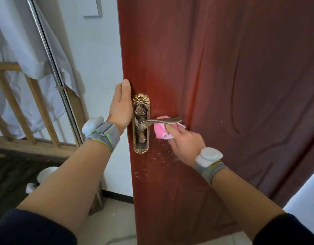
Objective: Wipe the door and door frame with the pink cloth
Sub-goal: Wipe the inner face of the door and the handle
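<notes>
Hands [120, 106] [185, 144] round door [223, 85] edge, pink cloth [159, 132]

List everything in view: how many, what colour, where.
door: one, reddish-brown, fills centre and right
handle: one, brass, on lock plate near door's left edge
pink cloth: one, pink, against door behind the handle
specks: many, white, on door below handle
wooden rail: one, light wood, far left
white sheet: one, white, draped over the rail
metal pole: one, silver, slanting at left
wristbands: two, grey, one on each wrist
left hand: one, grips the door's edge beside the lock plate
right hand: one, holds the pink cloth to the door
</notes>
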`<act>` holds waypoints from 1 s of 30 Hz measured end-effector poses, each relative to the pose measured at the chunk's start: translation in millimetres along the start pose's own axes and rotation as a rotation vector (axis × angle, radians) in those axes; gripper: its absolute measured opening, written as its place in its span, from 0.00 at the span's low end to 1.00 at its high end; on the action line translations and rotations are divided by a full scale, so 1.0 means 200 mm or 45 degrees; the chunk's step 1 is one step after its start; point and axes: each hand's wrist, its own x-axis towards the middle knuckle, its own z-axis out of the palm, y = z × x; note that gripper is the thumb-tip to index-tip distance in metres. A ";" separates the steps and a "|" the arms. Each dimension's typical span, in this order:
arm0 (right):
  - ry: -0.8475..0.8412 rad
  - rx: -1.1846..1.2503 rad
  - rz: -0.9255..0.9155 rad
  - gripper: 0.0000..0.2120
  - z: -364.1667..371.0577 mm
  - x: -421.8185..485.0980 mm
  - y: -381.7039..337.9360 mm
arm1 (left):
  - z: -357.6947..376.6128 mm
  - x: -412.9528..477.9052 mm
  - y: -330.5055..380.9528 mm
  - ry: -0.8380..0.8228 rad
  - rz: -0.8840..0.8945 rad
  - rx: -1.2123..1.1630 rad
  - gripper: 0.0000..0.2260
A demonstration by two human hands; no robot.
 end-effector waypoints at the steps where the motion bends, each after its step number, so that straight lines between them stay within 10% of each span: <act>1: 0.038 0.008 0.066 0.24 -0.02 0.01 0.00 | 0.00 0.00 -0.03 0.018 0.035 -0.002 0.22; 11: -0.306 -0.170 -0.290 0.22 0.11 -0.17 -0.04 | 0.02 -0.02 -0.33 -0.025 0.173 -0.062 0.24; 16: 0.079 0.058 0.097 0.23 0.08 -0.11 0.06 | 0.03 -0.03 -0.42 -0.120 0.189 -0.147 0.22; 24: 0.063 -0.188 -0.216 0.19 0.21 -0.17 -0.07 | 0.12 -0.12 -0.67 0.012 0.292 -0.215 0.18; 30: 0.230 -0.115 0.071 0.18 0.14 -0.01 -0.13 | 0.09 -0.13 -0.65 0.003 0.288 -0.148 0.24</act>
